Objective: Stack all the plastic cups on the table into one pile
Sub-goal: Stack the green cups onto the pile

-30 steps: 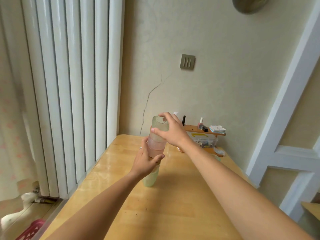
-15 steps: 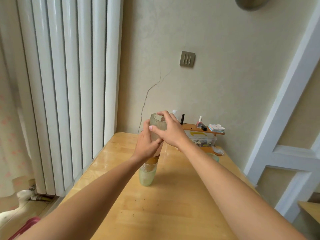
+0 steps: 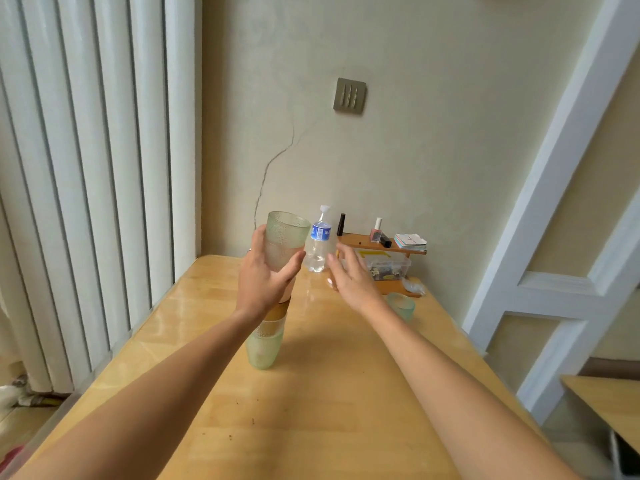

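Observation:
A tall pile of textured plastic cups (image 3: 265, 344) stands on the wooden table (image 3: 311, 410): green at the bottom, an amber one above it, pinkish and green cups at the top. My left hand (image 3: 265, 280) wraps around the upper part of the pile, just below the top green cup (image 3: 287, 230). To the right of the pile, my right hand (image 3: 349, 277) hovers with fingers spread and holds nothing. A single green cup (image 3: 401, 304) stands alone on the table past my right wrist.
A water bottle (image 3: 319, 244) stands at the back of the table by the wall. Beside it a small wooden shelf (image 3: 381, 247) carries nail polish, cards and a clear box. White curtains hang to the left, a white door frame to the right.
My right hand has let go of the top cup and moved off to the right, fingers spread. My left hand has slid up the pile and still holds it.

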### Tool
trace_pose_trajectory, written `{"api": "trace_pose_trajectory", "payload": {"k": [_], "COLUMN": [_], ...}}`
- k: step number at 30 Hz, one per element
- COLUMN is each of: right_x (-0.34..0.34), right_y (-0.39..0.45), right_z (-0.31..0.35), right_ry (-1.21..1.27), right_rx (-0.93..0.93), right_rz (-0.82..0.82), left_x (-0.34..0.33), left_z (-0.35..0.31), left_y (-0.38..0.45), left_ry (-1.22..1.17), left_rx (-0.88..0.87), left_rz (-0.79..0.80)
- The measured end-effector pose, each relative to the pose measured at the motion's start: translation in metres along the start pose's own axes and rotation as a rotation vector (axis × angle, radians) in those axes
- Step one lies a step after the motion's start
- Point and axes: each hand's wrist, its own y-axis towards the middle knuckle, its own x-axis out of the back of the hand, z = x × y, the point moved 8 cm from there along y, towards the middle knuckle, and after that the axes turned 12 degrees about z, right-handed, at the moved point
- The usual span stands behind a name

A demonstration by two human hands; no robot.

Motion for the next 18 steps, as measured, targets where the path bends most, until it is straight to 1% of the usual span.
{"api": "trace_pose_trajectory", "payload": {"k": [4,6,8,11,14,18], "right_x": [0.025,0.037,0.043,0.048,0.051,0.047], "right_y": [-0.002,-0.004,-0.003,-0.002,0.003,0.01], "right_z": [-0.09,-0.127,-0.156,-0.183,-0.196,-0.209], "right_ry": [-0.261,-0.321,-0.377,-0.47,-0.509,-0.412], "right_rx": [-0.183,-0.283,-0.363,-0.445,-0.478,-0.516], "right_rz": [-0.188,-0.245,-0.268,-0.294,-0.338,-0.3], "left_x": [-0.012,-0.016,-0.018,-0.018,-0.018,-0.027], "left_z": [0.01,0.017,0.023,0.032,0.038,0.038], "left_y": [0.016,0.023,0.029,0.035,0.04,0.042], "left_ry": [0.004,-0.005,-0.013,-0.026,-0.036,-0.055], "left_rx": [0.019,0.025,0.029,0.043,0.062,0.059], "left_rz": [0.04,0.055,0.055,0.04,0.029,0.074]}}
